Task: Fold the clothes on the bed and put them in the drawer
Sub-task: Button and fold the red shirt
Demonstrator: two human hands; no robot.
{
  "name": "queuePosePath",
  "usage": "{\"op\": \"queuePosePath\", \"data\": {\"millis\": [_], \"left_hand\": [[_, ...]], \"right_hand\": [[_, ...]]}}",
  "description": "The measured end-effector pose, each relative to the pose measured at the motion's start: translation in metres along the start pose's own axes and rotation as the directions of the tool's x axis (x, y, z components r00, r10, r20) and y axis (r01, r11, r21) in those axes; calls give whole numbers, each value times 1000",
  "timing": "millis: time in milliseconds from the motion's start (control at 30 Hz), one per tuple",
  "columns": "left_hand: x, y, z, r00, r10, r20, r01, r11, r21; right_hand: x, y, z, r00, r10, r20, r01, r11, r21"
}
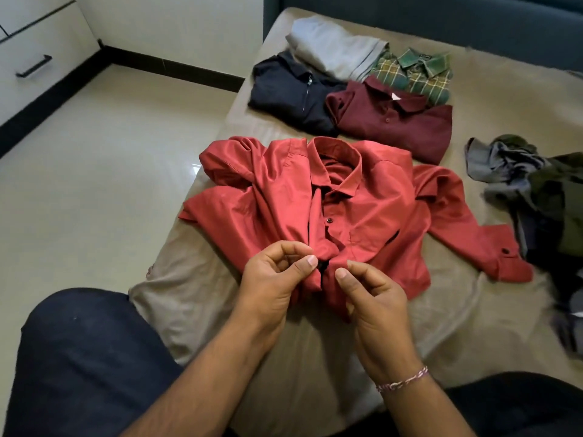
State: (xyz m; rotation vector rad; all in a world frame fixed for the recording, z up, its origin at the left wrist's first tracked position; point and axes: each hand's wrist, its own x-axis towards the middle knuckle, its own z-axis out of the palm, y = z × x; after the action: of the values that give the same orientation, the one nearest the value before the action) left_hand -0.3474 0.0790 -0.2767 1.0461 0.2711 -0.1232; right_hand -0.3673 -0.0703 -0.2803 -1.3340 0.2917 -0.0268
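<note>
Both the left hand point(271, 272) and right hand point(372, 294) are pinching the red shirt point(362, 209)'s front placket near the bed point(189, 310)'s near edge, looks like buttoning it, so folding comes next.

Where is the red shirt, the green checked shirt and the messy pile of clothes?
red shirt point(372, 216): head view, on its chest panel.
green checked shirt point(413, 74): head view, just below its collar.
messy pile of clothes point(549, 197): head view, on the dark green cloth.

No legible text, brand, number or sign found. The small white neck tag point(395, 96) inside the collar of the folded maroon polo shirt point(397, 127) shows no readable print at this resolution.
</note>
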Motion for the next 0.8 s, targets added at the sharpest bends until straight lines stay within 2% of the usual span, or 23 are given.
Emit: {"op": "queuePosePath", "data": {"millis": [133,300,367,467,567,667,800], "left_hand": [[2,-6,0,999,-42,-31,41,999,-29],[-2,-16,4,983,-151,-101,154,988,18],[1,-18,6,977,-173,-123,172,985,-18],[6,-13,7,988,-100,-114,83,985,-149],[10,-3,4,998,-45,-48,28,951,-308],[8,0,4,999,-10,36,20,957,-290],[3,-6,7,998,-8,68,22,977,-210]], "right_hand": [[4,6,0,1000,6,19,-6,1000,2],[8,13,3,1000,0,-30,-1,999,-37],[10,13,8,999,-5,-38,4,1000,-13],[13,9,10,998,-24,-62,27,999,44],[17,10,4,991,-85,-108,83,996,-27],[16,11,3,987,-120,-111,113,991,-68],[10,1,10,983,-181,-31,178,981,-81]]}}
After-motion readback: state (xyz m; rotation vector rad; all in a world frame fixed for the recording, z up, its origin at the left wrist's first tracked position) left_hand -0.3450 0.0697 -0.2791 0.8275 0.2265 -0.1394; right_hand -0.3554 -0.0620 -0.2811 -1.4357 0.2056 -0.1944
